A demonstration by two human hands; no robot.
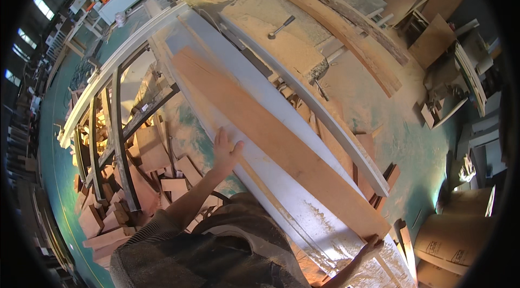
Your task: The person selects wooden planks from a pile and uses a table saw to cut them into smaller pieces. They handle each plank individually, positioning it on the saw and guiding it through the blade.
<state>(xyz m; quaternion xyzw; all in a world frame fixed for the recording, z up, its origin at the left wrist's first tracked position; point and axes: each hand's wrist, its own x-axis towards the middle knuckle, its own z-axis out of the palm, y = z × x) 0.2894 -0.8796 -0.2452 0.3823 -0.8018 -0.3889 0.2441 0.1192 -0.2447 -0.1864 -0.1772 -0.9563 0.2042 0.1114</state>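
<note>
A long reddish-brown wooden board (276,139) lies slantwise along a pale metal machine table (254,163). My left hand (225,151) is open, its fingers spread above the table's left side, close to the board's left edge. Whether its fingertips touch the metal cannot be told. At the board's near end, my right hand (370,248) grips the corner, with part of its fingers hidden. Sawdust (319,223) covers the near part of the table around the board.
A metal rail (325,117) runs along the table's right side. Dark frame bars (116,125) stand at left, over piled wood offcuts (173,185). Beyond the rail, a lever handle (281,27) rises from a dusty surface, and long planks (346,33) lie farther right. Cardboard boxes (452,239) stand at near right.
</note>
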